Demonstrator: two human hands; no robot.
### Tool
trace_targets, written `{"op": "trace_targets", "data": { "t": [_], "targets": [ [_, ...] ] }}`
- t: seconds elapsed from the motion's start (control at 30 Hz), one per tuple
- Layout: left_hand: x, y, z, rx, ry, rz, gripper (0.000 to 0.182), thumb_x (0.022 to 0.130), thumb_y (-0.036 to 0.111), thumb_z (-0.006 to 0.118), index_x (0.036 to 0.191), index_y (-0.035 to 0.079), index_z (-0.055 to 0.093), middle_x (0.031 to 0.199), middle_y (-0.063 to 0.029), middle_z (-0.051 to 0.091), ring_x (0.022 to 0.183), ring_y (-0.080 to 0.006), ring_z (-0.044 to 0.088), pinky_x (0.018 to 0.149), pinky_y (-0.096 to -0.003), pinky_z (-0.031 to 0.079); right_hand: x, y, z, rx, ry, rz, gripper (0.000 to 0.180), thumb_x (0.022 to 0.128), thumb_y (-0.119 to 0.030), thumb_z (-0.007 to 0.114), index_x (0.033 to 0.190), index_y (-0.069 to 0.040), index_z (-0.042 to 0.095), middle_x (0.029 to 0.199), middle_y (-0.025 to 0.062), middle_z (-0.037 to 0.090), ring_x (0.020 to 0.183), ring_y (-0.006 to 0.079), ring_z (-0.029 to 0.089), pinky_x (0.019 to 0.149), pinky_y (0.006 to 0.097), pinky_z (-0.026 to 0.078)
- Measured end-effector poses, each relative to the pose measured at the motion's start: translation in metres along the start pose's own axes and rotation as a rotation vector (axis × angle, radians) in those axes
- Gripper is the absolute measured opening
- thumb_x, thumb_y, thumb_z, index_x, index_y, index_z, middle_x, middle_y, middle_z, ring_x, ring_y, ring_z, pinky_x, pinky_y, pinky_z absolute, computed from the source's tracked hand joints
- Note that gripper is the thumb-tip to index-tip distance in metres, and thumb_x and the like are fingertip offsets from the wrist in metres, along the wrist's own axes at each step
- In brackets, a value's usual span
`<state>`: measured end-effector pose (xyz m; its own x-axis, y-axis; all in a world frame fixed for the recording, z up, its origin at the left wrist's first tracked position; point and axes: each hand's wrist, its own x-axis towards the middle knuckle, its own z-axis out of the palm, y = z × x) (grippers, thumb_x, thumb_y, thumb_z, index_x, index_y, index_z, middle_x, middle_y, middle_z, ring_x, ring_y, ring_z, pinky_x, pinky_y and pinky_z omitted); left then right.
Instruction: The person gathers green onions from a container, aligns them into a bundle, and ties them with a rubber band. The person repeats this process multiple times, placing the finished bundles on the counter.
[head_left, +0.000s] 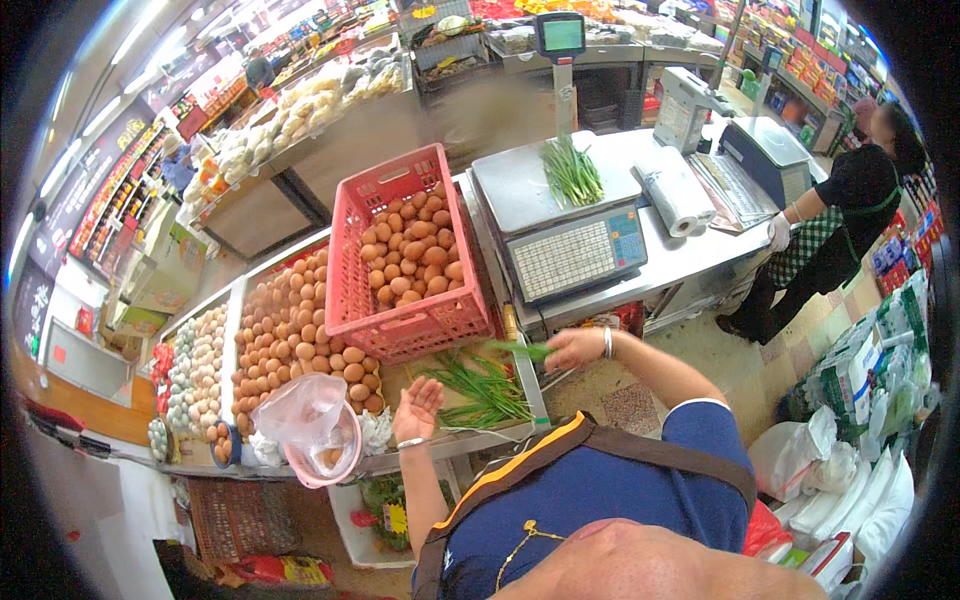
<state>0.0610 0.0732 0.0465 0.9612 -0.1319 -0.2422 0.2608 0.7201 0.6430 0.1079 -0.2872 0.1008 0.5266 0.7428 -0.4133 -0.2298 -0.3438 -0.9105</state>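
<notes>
My right hand (576, 349) is closed around a few thin green stalks (534, 350), scallions or chives, whose tips point left and look blurred. Palm up with fingers apart, my left hand (418, 409) holds nothing. Beside it, a loose pile of the same greens (484, 390) lies on the counter. Another bunch of greens (574, 171) rests on the metal plate of a weighing scale (577, 251), with cut white ends towards me. Left of my left hand stands a pink plastic basket (319, 472) with a clear plastic bag (304, 412) draped over it.
A red plastic crate (420, 337) of brown eggs stands behind the greens. Loose brown eggs (285, 322) and paler eggs (206, 352) fill the counter to the left. A plastic bag roll (679, 199) lies right of the scale. A person in an apron (840, 202) stands at the counter's right end.
</notes>
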Motion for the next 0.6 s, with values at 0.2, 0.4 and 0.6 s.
{"op": "trace_targets", "data": {
  "t": [0.2, 0.4, 0.6],
  "targets": [
    [-0.011, -0.01, -0.018, -0.03, 0.15, -0.017, 0.041, 0.091, 0.033, 0.032, 0.108, -0.001, 0.048, 0.103, -0.0153, 0.056, 0.097, -0.0273, 0.053, 0.083, -0.037, 0.045, -0.035, -0.059, -0.11, 0.015, 0.503, -0.161, 0.021, 0.083, -0.024, 0.05, 0.077, -0.003, 0.054, 0.049, -0.0033, 0.043, 0.037, 0.0068, 0.037, 0.033, 0.0203, 0.033],
    [-0.023, -0.034, -0.019, 0.054, 0.293, -0.091, 0.032, 0.09, 0.026, 0.036, 0.102, 0.0, 0.051, 0.095, -0.012, 0.057, 0.087, -0.0248, 0.055, 0.077, -0.0367, 0.046, -0.04, -0.102, -0.211, -0.04, 1.073, -0.362, 0.026, 0.081, -0.025, 0.051, 0.082, 0.0, 0.054, 0.06, 0.0031, 0.052, 0.048, 0.0093, 0.047, 0.044, 0.0234, 0.038],
    [-0.04, -0.046, -0.022, 0.057, 0.319, -0.011, 0.029, 0.087, 0.023, 0.043, 0.103, 0.0, 0.051, 0.093, -0.0102, 0.057, 0.084, -0.0219, 0.055, 0.076, -0.0342, 0.046, -0.021, -0.106, -0.297, -0.451, 1.402, -0.157, 0.03, 0.082, -0.029, 0.047, 0.088, -0.001, 0.058, 0.08, 0.0122, 0.06, 0.073, 0.024, 0.055, 0.067, 0.0353, 0.042]
  ]
}}
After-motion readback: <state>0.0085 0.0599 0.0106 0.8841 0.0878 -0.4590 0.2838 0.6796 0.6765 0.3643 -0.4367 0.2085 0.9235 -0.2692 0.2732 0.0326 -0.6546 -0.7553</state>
